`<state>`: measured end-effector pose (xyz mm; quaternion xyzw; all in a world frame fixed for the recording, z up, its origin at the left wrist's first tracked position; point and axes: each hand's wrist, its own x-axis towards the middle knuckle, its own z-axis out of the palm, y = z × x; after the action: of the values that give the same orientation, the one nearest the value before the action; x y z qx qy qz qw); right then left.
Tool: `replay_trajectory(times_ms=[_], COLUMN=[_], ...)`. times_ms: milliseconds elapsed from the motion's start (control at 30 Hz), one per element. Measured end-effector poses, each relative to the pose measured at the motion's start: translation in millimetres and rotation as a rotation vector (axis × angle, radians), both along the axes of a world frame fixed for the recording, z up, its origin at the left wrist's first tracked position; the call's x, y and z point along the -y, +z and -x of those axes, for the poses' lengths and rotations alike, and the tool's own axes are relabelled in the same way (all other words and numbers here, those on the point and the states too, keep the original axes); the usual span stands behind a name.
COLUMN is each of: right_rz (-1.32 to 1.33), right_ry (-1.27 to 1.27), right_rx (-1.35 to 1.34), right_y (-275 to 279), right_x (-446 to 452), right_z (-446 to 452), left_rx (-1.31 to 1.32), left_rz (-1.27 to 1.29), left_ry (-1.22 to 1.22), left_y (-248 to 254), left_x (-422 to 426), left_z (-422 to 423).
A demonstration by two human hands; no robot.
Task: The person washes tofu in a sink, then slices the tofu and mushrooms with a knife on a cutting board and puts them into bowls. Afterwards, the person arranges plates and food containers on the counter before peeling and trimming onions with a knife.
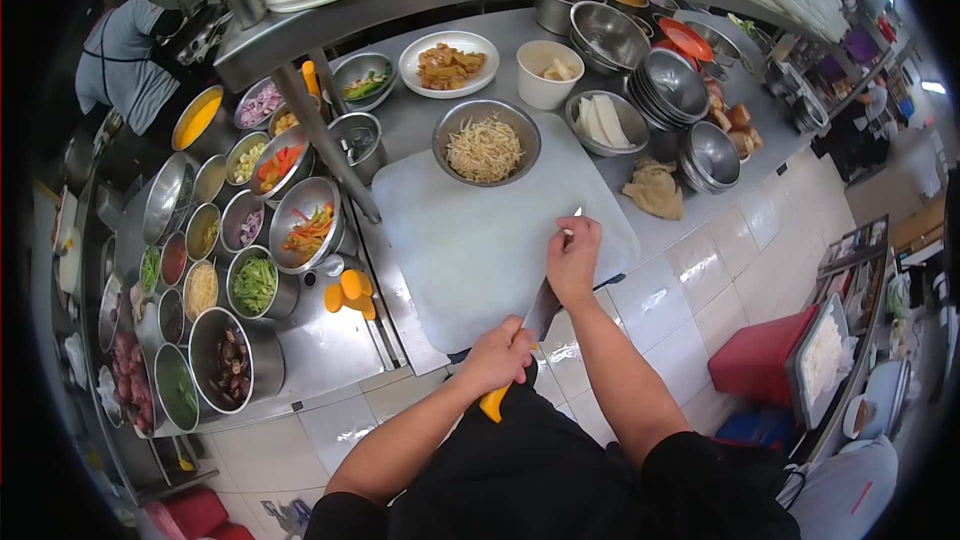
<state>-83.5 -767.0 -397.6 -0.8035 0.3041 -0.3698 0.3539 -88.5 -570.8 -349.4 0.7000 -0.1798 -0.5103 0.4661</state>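
Pots (268, 370) of cut food crowded the counter at the far left. Further right, at the front of the white cutting board (440, 270), the person's left hand (497, 355) had its fingers wrapped around the yellow handle (493, 406) of a knife (541, 311), close to the blade, with the butt jutting out below. The knife lay aslant, handle low and toward the body. I judged it light enough for one hand and stiff, the handle smooth and perhaps slippery if wet; that handle seemed the safe place to grip, the blade likely being sharp. The left forearm slanted up and inward from a black sleeve (345, 515). Next came the right hand (573, 258), over the board's right side, its fingers curled in and a bright point poking out beyond them. Whether they pinched the blade or only rested by it, I couldn't tell. Its forearm leaned inward too, and past it stood stacked steel bowls (712, 158).
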Motion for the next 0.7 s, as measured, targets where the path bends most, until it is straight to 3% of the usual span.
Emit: replay_trajectory(times_ms=[100, 233, 333, 433, 467, 567, 700], right_rz=[0.006, 0.274, 0.237, 0.297, 0.374, -0.008, 0.088], right_ry=[0.033, 0.143, 0.233, 0.395, 0.317, 0.295, 0.358], right_rx=[0.136, 0.238, 0.153, -0.094, -0.083, -0.089, -0.044], right_y=[32, 94, 114, 83, 83, 120, 109], right_x=[-1, -6, 4, 33, 34, 23, 22], right_z=[-18, -84, -132, -179, -183, -177, -184], left_rx=[0.094, 0.2, 0.218, 0.145, 0.114, 0.016, -0.066], left_rz=[0.047, 0.073, 0.01, -0.106, -0.108, -0.093, -0.005], left_ry=[0.054, 0.191, 0.236, 0.298, 0.3, 0.33, 0.398], left_y=[24, 66, 82, 89, 90, 91, 90], left_x=[-3, -26, -72, -125, -139, -164, -168], left_z=[-6, -24, -33, -23, -20, -13, -15])
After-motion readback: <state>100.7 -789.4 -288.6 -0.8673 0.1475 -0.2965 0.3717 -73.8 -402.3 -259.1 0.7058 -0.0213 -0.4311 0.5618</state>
